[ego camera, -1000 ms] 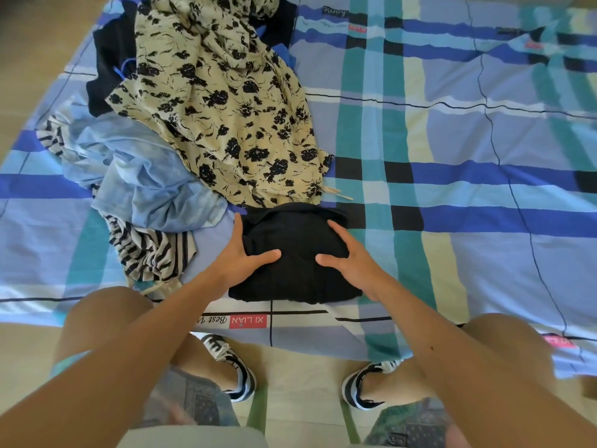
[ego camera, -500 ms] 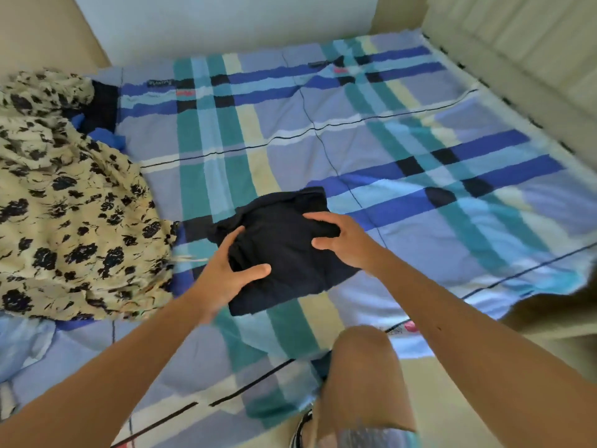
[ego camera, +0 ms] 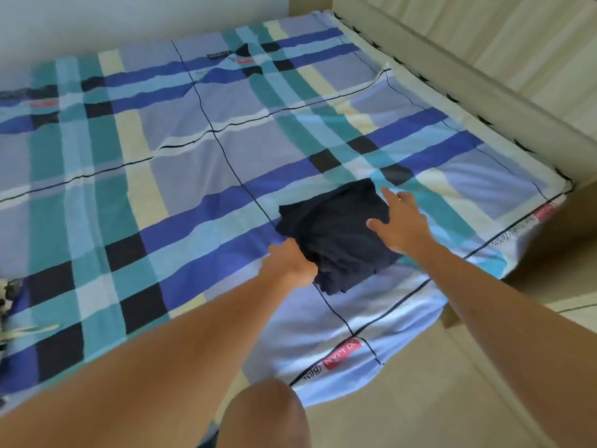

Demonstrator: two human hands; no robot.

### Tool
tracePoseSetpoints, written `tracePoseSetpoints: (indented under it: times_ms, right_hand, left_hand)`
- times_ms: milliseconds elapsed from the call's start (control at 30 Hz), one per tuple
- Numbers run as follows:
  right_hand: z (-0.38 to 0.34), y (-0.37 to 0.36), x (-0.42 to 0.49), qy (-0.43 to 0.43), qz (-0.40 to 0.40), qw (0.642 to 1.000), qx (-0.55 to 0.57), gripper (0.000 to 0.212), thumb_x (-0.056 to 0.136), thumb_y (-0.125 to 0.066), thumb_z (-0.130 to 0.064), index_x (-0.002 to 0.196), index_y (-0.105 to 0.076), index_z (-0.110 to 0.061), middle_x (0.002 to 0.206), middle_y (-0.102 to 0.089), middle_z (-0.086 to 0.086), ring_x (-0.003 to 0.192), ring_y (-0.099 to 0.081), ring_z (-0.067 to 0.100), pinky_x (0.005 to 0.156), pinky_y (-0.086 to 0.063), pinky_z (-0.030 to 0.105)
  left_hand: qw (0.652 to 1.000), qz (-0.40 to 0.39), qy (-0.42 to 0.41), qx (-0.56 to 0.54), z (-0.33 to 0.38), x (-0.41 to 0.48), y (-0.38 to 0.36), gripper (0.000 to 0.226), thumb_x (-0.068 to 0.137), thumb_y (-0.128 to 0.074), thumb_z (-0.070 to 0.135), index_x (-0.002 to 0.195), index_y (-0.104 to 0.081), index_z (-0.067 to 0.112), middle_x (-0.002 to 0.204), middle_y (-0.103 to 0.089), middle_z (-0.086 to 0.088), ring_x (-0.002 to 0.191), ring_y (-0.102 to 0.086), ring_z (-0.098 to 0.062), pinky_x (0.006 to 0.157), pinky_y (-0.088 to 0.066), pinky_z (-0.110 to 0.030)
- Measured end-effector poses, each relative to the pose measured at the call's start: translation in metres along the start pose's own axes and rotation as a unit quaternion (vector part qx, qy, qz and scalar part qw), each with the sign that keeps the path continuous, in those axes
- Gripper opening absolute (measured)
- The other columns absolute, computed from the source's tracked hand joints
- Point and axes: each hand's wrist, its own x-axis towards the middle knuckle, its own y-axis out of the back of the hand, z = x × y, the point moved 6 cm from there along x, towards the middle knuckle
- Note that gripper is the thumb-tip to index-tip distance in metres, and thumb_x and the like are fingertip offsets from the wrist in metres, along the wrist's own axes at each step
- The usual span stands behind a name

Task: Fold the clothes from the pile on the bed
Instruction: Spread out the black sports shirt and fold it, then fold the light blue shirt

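Observation:
A folded black garment (ego camera: 336,234) lies on the plaid bed sheet (ego camera: 181,176) near the bed's front right corner. My left hand (ego camera: 292,265) grips its near left edge, fingers tucked under the cloth. My right hand (ego camera: 402,221) rests on the garment's right side with fingers spread and straight. Only a sliver of the clothes pile (ego camera: 6,295) shows at the far left edge.
The bed's cream frame (ego camera: 484,85) runs along the right side, with a wall behind the bed. The sheet hangs over the front edge above a pale floor (ego camera: 420,399). My knee (ego camera: 265,415) is at the bottom centre.
The black garment has been carried right, away from the pile, toward the bed's front right corner. My view has swung right, and the floral and blue clothes have left the frame.

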Motion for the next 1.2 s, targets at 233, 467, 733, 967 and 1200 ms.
tracePoseSetpoints:
  times_ms: [233, 467, 733, 967, 1200]
  right_hand:
    - [-0.019, -0.084, -0.018, 0.016, -0.056, 0.998, -0.010, 0.093, 0.085, -0.045, -0.077, 0.156, 0.003, -0.041, 0.166, 0.014, 0.002, 0.152, 0.017, 0.026, 0.117, 0.003, 0.065]
    - [-0.020, -0.086, -0.020, 0.007, -0.101, 0.993, -0.067, 0.104, 0.080, -0.037, -0.086, 0.155, 0.015, -0.037, 0.164, 0.021, 0.004, 0.151, 0.020, 0.030, 0.117, 0.003, 0.065]
    - [-0.123, -0.068, -0.071, 0.065, -0.052, 0.996, -0.003, 0.086, 0.097, -0.050, -0.052, 0.159, 0.000, -0.019, 0.165, -0.002, 0.014, 0.152, -0.005, 0.032, 0.119, -0.006, 0.058]
    - [-0.306, -0.120, -0.205, 0.199, -0.161, 0.936, 0.243, 0.083, 0.094, -0.066, -0.028, 0.157, -0.015, -0.013, 0.158, -0.026, 0.012, 0.146, -0.027, 0.026, 0.112, -0.030, 0.036]
    - [-0.387, -0.178, -0.341, 0.228, -0.274, 0.885, 0.300, 0.076, 0.091, -0.070, -0.025, 0.154, -0.028, -0.022, 0.156, -0.034, 0.003, 0.141, -0.038, 0.022, 0.115, -0.035, 0.042]
  left_hand:
    - [0.923, 0.133, -0.302, 0.196, 0.040, -0.014, -0.013, 0.077, 0.091, -0.049, 0.030, 0.159, -0.013, 0.020, 0.167, -0.003, -0.006, 0.154, 0.001, -0.031, 0.122, -0.014, -0.052]
    - [0.919, -0.087, -0.178, 0.340, -0.011, 0.003, -0.033, 0.084, 0.097, -0.039, 0.062, 0.158, 0.009, 0.030, 0.167, 0.009, -0.007, 0.154, 0.003, -0.028, 0.119, -0.021, -0.054]
    - [0.957, 0.003, -0.177, 0.230, -0.071, -0.050, 0.068, 0.070, 0.099, -0.049, 0.047, 0.157, -0.022, 0.019, 0.159, -0.027, -0.010, 0.147, -0.024, -0.026, 0.114, -0.031, -0.044]
    - [0.983, 0.074, 0.020, 0.165, -0.251, -0.150, 0.159, 0.064, 0.095, -0.054, 0.048, 0.148, -0.038, 0.015, 0.144, -0.043, -0.011, 0.134, -0.039, -0.032, 0.109, -0.038, -0.048]
    - [0.981, 0.094, 0.130, 0.106, -0.389, -0.268, 0.183, 0.057, 0.095, -0.055, 0.046, 0.142, -0.045, 0.015, 0.145, -0.041, -0.013, 0.135, -0.037, -0.032, 0.110, -0.037, -0.048]
